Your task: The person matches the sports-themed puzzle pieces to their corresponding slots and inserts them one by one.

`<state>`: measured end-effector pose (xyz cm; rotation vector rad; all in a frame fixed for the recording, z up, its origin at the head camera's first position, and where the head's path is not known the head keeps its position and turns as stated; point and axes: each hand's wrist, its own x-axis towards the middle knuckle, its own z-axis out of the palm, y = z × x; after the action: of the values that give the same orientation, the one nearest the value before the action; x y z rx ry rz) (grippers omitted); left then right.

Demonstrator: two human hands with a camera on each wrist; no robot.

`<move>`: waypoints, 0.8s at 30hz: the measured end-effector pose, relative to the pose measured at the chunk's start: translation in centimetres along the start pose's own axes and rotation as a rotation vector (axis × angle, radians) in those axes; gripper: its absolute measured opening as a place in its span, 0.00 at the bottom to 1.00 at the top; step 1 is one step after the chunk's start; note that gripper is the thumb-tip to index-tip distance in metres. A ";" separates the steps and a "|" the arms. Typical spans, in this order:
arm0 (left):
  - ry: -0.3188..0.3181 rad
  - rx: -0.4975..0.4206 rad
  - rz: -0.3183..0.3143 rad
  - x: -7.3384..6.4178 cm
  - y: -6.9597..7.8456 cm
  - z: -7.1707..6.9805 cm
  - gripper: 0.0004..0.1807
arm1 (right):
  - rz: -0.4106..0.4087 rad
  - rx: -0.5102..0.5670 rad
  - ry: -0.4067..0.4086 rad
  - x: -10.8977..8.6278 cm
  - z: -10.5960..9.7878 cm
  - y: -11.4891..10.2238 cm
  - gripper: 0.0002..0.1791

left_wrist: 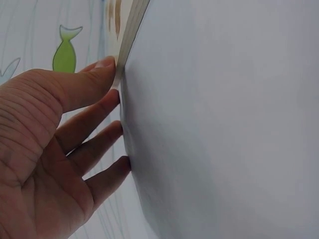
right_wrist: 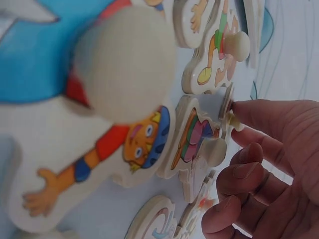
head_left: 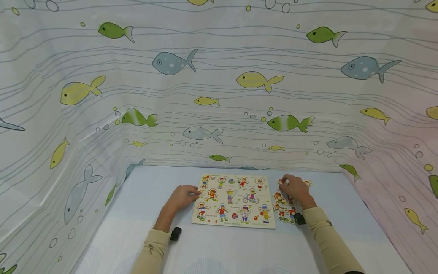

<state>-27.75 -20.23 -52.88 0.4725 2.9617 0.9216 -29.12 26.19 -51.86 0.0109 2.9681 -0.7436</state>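
Observation:
A flat wooden picture board (head_left: 239, 225) with printed children at sports lies on the table. My left hand (head_left: 182, 197) is at its left side, fingers extended. In the left wrist view the thumb (left_wrist: 102, 74) touches the board's edge, while the other fingertips rest against the table. Right of the board, my right hand (head_left: 297, 189) reaches over several loose wooden puzzle pieces (head_left: 292, 215). Thumb and index finger pinch one knobbed puzzle piece (right_wrist: 227, 104), tilted up; its picture is hidden. Close to the right wrist camera lies a piece with a child in a blue cap (right_wrist: 149, 144).
The pieces sit close together, each with a round wooden knob (right_wrist: 237, 46). A pale table (head_left: 232, 251) extends around the board. Fish-patterned curtain walls (head_left: 219, 114) stand at the back and both sides. Black wrist cameras (head_left: 176, 233) are worn at both cuffs.

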 end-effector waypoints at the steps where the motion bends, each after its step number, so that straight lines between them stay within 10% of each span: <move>1: 0.002 0.003 0.002 0.0 0.0 0.0 0.07 | -0.006 0.001 0.003 0.0 0.1 0.0 0.13; 24: -0.003 -0.018 -0.022 0.0 -0.1 0.2 0.08 | -0.004 -0.012 0.008 0.3 0.2 0.1 0.11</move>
<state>-27.78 -20.22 -53.07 0.4387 2.9473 0.9442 -29.40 26.16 -52.05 0.0069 2.9809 -0.7285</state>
